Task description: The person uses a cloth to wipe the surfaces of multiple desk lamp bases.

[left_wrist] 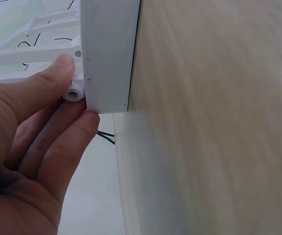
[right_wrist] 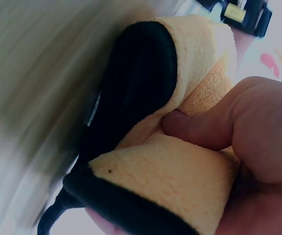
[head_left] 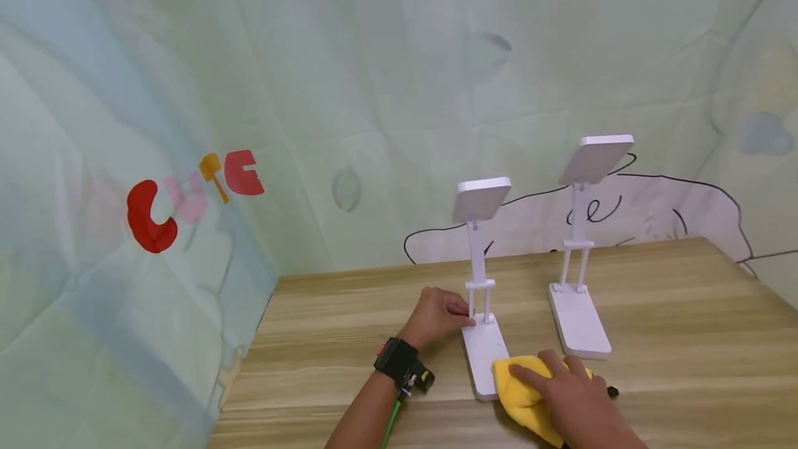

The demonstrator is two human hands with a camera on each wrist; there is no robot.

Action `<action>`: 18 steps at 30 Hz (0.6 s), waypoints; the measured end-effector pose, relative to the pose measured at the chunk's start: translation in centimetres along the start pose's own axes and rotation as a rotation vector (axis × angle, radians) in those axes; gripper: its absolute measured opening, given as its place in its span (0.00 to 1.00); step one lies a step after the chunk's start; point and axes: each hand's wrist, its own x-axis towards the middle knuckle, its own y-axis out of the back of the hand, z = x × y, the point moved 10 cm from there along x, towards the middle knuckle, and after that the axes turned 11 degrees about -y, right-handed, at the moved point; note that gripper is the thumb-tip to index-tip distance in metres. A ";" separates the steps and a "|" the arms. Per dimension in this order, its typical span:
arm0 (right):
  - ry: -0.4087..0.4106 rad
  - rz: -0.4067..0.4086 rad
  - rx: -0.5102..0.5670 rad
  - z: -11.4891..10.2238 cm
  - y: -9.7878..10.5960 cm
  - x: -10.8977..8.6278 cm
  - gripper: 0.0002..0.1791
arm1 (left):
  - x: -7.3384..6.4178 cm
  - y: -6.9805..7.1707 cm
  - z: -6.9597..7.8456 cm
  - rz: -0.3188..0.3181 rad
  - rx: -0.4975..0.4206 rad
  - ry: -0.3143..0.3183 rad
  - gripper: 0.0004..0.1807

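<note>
A white folding desk lamp [head_left: 485, 355] stands upright on the wooden table, its flat head tilted above a hinged stem. At the back of its base, my left hand [head_left: 436, 316] holds the lamp. The left wrist view shows the thumb [left_wrist: 62, 68] on the hinge and fingertips at the base's corner. My right hand [head_left: 576, 397] grips a yellow cloth [head_left: 520, 397] against the front right of that base. Up close in the right wrist view, the cloth [right_wrist: 165, 176] is folded, with black edging and a black loop, and the thumb presses into its fold.
To the right and farther back stands a second white desk lamp [head_left: 580, 321], also unfolded. A printed curtain [head_left: 349, 123] hangs behind the wooden table [head_left: 337, 338] and along its left side. My left wrist wears a black strapped device [head_left: 397, 360] with a green cable.
</note>
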 end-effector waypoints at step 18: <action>-0.018 0.168 -0.016 -0.6 0.7 2.8 0.26 | -0.1 0.1 0.2 0.003 0.019 0.004 0.06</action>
